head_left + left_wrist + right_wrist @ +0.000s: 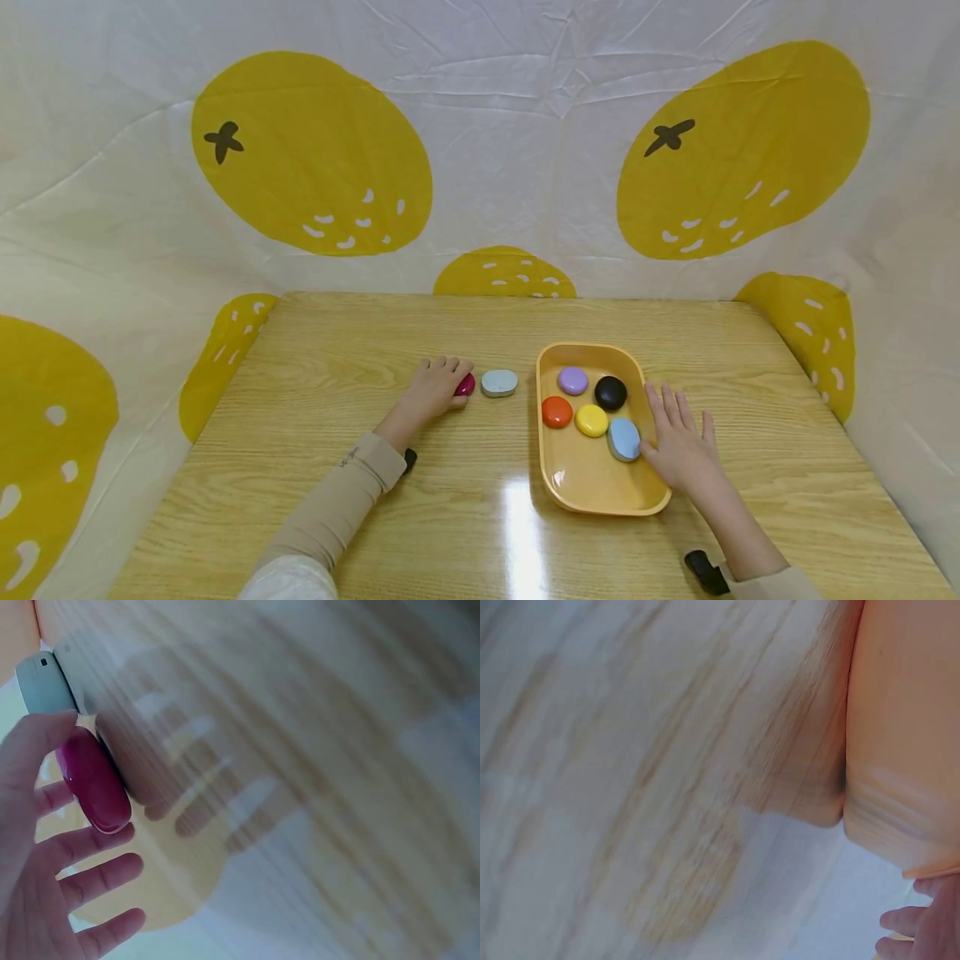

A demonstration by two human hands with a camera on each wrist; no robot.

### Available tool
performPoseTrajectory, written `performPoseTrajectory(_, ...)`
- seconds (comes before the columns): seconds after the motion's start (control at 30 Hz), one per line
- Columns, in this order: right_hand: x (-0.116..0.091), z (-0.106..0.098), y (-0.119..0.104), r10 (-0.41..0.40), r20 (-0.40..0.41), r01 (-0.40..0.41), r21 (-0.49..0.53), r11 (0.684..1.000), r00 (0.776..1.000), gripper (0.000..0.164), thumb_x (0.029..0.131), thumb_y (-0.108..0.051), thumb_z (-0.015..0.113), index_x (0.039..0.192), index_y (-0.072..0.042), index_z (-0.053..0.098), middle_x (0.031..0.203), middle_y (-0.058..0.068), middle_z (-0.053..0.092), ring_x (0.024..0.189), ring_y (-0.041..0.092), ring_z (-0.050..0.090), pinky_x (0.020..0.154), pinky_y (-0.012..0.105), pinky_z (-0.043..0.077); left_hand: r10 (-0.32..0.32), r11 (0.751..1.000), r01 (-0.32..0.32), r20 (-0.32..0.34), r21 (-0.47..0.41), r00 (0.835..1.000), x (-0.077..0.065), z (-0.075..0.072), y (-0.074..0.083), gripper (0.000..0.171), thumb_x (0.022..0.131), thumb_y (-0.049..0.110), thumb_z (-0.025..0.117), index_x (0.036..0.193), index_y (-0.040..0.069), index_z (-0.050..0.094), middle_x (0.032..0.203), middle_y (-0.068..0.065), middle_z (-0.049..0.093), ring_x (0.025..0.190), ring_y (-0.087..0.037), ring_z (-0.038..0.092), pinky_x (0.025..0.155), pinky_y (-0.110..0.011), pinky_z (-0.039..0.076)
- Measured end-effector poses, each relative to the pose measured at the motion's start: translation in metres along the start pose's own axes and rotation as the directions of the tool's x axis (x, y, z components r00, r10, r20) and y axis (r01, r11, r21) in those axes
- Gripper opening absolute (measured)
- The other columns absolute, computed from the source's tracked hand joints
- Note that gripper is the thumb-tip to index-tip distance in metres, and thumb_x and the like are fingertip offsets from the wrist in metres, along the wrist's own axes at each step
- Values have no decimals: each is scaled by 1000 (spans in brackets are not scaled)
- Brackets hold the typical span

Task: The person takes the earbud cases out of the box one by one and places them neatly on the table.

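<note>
My left hand is at a glossy magenta pebble-shaped piece, thumb on one side and fingers on the other, pinching it at the tabletop. Just right of it lies a pale grey-green oval piece. My right hand rests at the right rim of an orange tray, its fingers spread and straight, the thumb over the rim beside a light blue oval piece. Inside the tray are also purple, black, red-orange and yellow rounded pieces.
The wooden table has a glossy surface with a bright reflection near its front. A white cloth printed with large yellow fruit shapes hangs behind the table and along both sides.
</note>
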State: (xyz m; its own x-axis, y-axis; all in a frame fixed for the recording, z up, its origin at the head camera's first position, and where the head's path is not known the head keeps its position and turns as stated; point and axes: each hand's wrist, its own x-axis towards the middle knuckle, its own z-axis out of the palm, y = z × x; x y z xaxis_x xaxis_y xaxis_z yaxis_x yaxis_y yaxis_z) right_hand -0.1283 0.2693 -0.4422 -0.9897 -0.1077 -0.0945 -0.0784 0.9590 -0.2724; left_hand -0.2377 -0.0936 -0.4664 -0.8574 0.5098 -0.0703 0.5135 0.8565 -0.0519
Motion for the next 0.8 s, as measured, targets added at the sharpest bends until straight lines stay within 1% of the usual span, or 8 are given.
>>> performPoseTrajectory(0.07,0,0,1,-1,2,1,1,1000,1000,81,88,-23,52,147,-12,-2,149,24,0,135,43,0,100,64,-9,2,1000,-2,-9,-6,1000,0,-2,2,53,88,44,55,132,18,40,124,-8,49,114,-28,46,95,-50,35)
performPoseTrajectory(0.17,1,1,1,-5,-1,5,-1,1000,1000,81,88,-23,52,147,-11,-2,149,24,1,135,43,0,100,64,-9,6,999,-8,-58,-38,998,0,-7,6,47,89,40,53,129,18,43,122,-7,50,113,-27,46,96,-50,34)
performPoseTrajectory(0.27,1,1,2,-10,-4,10,-3,1000,1000,81,88,-23,52,147,-11,-2,149,25,2,135,43,1,99,64,-8,23,998,-30,-104,-60,994,3,-15,12,45,90,38,51,130,19,43,122,-5,49,114,-26,45,98,-50,32)
performPoseTrajectory(0.33,1,1,2,-10,-4,10,-6,1000,1000,81,88,-23,52,147,-11,-2,149,25,2,135,43,1,99,64,-8,44,997,-52,-127,-60,991,6,-21,17,46,90,38,50,131,19,42,124,-5,47,115,-25,43,99,-50,30)
performPoseTrajectory(0.47,0,1,2,-6,-3,6,-10,1000,1000,81,87,-24,52,147,-11,-2,149,25,2,135,43,1,100,64,-7,98,993,-106,-149,-48,984,13,-32,31,48,92,41,45,134,21,39,130,-3,43,120,-24,40,101,-49,28)
performPoseTrajectory(0.6,1,2,2,-7,-2,7,-9,1000,1000,80,87,-24,51,147,-11,-1,149,25,3,135,43,1,100,64,-8,160,984,-173,-192,-53,968,20,-39,49,46,92,38,44,135,22,40,134,-3,41,122,-23,38,101,-48,27)
performPoseTrajectory(0.7,2,2,3,-7,1,7,-3,1000,1000,80,87,-24,51,147,-11,-1,149,25,3,135,43,1,100,64,-9,210,973,-226,-219,-46,953,24,-40,64,47,91,36,42,136,22,40,137,-4,40,124,-23,37,102,-47,27)
performPoseTrajectory(0.8,2,2,3,-8,-3,8,0,1000,1000,81,87,-23,51,147,-11,-2,149,25,3,135,43,1,100,64,-9,267,962,-274,-231,-1,936,28,-39,78,48,91,38,41,137,23,40,137,-4,40,124,-22,37,103,-45,28)
